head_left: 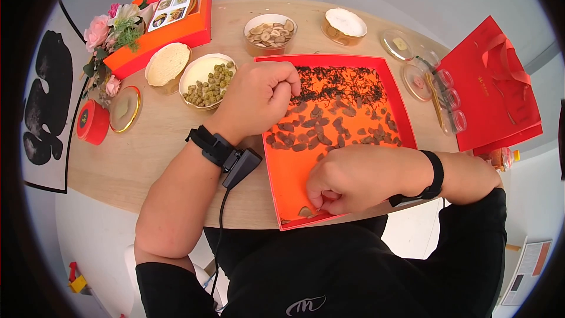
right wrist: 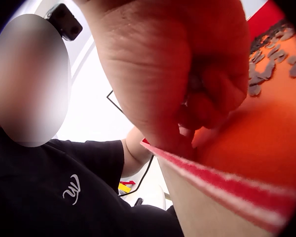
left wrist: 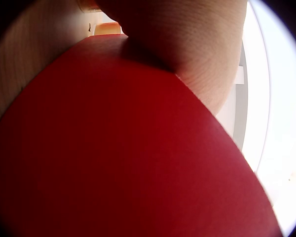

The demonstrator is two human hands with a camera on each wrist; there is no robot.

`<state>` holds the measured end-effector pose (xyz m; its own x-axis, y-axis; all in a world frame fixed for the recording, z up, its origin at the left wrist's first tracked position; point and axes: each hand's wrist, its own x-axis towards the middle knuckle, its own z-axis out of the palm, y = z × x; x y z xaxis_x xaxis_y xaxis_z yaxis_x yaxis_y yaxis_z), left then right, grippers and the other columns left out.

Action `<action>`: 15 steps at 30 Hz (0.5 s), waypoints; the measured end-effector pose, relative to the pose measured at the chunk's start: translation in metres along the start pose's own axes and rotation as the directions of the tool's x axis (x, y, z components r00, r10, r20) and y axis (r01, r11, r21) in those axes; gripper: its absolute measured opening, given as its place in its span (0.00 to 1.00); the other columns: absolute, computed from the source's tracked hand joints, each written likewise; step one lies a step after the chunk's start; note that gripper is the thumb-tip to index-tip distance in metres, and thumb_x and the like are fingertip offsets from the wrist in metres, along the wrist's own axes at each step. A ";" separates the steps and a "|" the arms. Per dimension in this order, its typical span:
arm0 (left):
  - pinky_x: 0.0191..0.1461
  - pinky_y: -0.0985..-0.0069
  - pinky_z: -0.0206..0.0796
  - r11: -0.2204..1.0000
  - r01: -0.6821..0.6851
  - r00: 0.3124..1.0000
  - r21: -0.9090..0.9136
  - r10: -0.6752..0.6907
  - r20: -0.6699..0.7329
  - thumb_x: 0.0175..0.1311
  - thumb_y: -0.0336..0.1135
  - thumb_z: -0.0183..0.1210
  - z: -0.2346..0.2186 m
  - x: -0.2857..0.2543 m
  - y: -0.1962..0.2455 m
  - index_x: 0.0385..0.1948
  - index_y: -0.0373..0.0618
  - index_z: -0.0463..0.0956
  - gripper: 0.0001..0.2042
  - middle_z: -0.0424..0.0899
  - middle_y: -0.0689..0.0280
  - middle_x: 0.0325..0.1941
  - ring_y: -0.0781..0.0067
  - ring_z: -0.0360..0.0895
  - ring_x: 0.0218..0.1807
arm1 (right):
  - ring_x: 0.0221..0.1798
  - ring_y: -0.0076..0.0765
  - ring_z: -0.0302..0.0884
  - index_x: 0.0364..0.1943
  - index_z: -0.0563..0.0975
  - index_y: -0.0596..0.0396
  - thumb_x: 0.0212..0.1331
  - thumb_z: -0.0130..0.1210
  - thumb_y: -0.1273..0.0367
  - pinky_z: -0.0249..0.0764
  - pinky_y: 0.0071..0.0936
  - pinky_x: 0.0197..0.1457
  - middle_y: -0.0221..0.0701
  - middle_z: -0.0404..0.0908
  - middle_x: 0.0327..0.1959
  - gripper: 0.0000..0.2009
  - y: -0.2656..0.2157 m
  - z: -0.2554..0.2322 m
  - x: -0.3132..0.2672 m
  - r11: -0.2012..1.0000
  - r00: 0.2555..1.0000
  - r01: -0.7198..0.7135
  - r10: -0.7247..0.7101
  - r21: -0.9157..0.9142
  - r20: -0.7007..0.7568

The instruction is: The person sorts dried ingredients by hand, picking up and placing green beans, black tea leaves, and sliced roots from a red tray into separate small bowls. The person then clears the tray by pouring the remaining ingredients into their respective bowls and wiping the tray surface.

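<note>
**Risk: dark slices [head_left: 321,132] disturbed in red tray [head_left: 285,179]**

Whole tray may be tipped or shoved if its rim is pressed; slices mid-tray may be smeared if the R forearm is dragged.

Qty: 1 tray; 1 red bag [head_left: 506,97], R of tray; 1 orange box [head_left: 176,42], far L; 2 hands: L hand [head_left: 259,91] at its far-L rim, fingers curled, nothing seen gripped; R hand [head_left: 347,179] nr its near rim, fingers curled, grip can't be told; 4 bowls [head_left: 269,44], beyond/L; slices too many to be counted.
</note>
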<state>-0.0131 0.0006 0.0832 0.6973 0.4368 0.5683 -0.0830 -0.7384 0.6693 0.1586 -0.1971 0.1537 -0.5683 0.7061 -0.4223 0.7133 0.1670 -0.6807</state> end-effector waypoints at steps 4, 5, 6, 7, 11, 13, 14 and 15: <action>0.33 0.67 0.72 1.000 -0.020 1.000 0.002 0.020 -0.016 0.70 0.20 0.54 0.000 -0.001 -0.001 0.35 0.38 0.86 0.10 0.85 0.62 0.25 0.69 0.80 0.24 | 0.38 0.36 0.88 0.43 0.90 0.56 0.69 0.70 0.72 0.83 0.37 0.45 0.31 0.91 0.35 0.04 0.002 -0.013 -0.002 0.989 1.000 -0.007 0.005 0.148 0.013; 0.33 0.67 0.72 1.000 -0.015 1.000 -0.011 0.014 -0.010 0.71 0.20 0.54 0.001 -0.001 -0.001 0.35 0.38 0.86 0.10 0.85 0.62 0.25 0.70 0.80 0.24 | 0.38 0.32 0.87 0.44 0.88 0.56 0.71 0.68 0.71 0.81 0.35 0.45 0.30 0.91 0.38 0.04 0.010 -0.010 -0.002 0.934 0.998 -0.003 0.023 0.358 -0.053; 0.33 0.67 0.72 1.000 -0.010 1.000 -0.023 0.010 -0.003 0.71 0.21 0.54 0.001 -0.001 -0.001 0.35 0.39 0.86 0.10 0.85 0.63 0.24 0.70 0.80 0.25 | 0.39 0.27 0.85 0.45 0.86 0.57 0.73 0.66 0.71 0.80 0.32 0.45 0.29 0.91 0.41 0.05 0.018 -0.008 -0.003 0.835 0.992 0.016 0.056 0.550 -0.113; 0.33 0.67 0.72 1.000 -0.010 1.000 -0.021 0.009 -0.007 0.71 0.21 0.54 0.000 -0.001 0.000 0.35 0.39 0.86 0.10 0.85 0.63 0.24 0.70 0.80 0.25 | 0.39 0.27 0.85 0.45 0.86 0.57 0.73 0.66 0.71 0.80 0.32 0.45 0.29 0.91 0.41 0.05 0.025 -0.009 -0.002 0.836 0.992 0.016 0.053 0.548 -0.111; 0.33 0.68 0.73 1.000 -0.019 1.000 -0.008 0.019 -0.003 0.72 0.21 0.54 0.000 0.000 0.000 0.35 0.39 0.86 0.10 0.85 0.63 0.24 0.71 0.81 0.25 | 0.44 0.23 0.85 0.44 0.81 0.53 0.72 0.63 0.70 0.79 0.29 0.46 0.32 0.90 0.48 0.04 0.036 -0.015 -0.004 0.443 0.996 -0.036 0.086 0.896 -0.003; 0.34 0.68 0.73 1.000 -0.021 1.000 -0.008 0.021 -0.003 0.72 0.21 0.54 0.000 0.000 -0.001 0.35 0.39 0.86 0.10 0.85 0.63 0.24 0.71 0.81 0.25 | 0.42 0.22 0.83 0.44 0.81 0.54 0.72 0.63 0.70 0.78 0.28 0.45 0.31 0.89 0.47 0.04 0.037 -0.014 -0.005 0.280 0.999 -0.022 0.033 0.960 0.014; 0.33 0.68 0.73 1.000 -0.024 1.000 -0.010 0.024 -0.005 0.72 0.21 0.54 0.001 0.000 -0.002 0.35 0.38 0.87 0.10 0.85 0.63 0.24 0.71 0.81 0.25 | 0.42 0.22 0.83 0.44 0.81 0.54 0.72 0.63 0.70 0.78 0.28 0.45 0.31 0.89 0.47 0.04 0.036 -0.014 -0.004 0.279 0.999 -0.021 0.033 0.960 0.012; 0.33 0.68 0.73 1.000 -0.026 1.000 -0.011 0.026 -0.006 0.72 0.21 0.54 0.001 0.000 -0.002 0.35 0.38 0.87 0.10 0.85 0.63 0.24 0.71 0.81 0.25 | 0.39 0.21 0.82 0.45 0.81 0.53 0.72 0.64 0.70 0.76 0.28 0.42 0.29 0.89 0.44 0.04 0.033 -0.012 -0.003 0.374 0.998 -0.038 0.059 0.927 0.017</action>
<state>-0.0123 0.0016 0.0811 0.6903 0.4205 0.5888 -0.1095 -0.7437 0.6595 0.1885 -0.1852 0.1399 -0.5321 0.7028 -0.4722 -0.0918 -0.6022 -0.7930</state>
